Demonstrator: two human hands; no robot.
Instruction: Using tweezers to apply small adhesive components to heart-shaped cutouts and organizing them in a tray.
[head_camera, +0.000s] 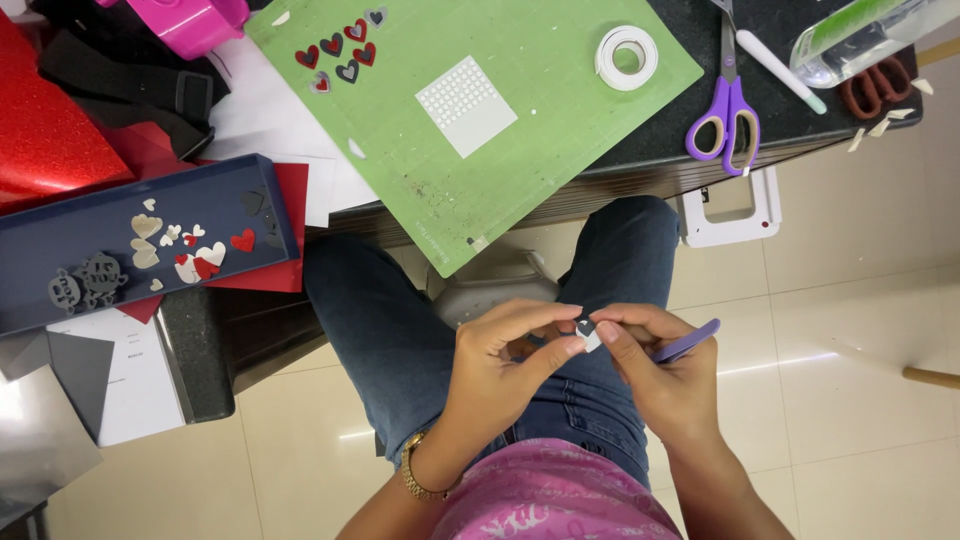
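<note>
fingers (560, 345) of left hand (500, 375) and right hand (650, 370) pinched a small heart cutout (588, 333) over the lap, off the tabletop's (640, 150) near edge | purple tool (688, 341) tucked in right palm | judged: peel slowly, light grip, avoid creasing

Open room lies over the floor (850, 400) right of the knees. Bench (640, 160) access is obstructed: green cutting mat (500, 60) overhangs the edge, tape roll (627, 57) and purple scissors (727, 105) stand right, and the navy tray (60, 215) of paper hearts blocks the left side.
</note>
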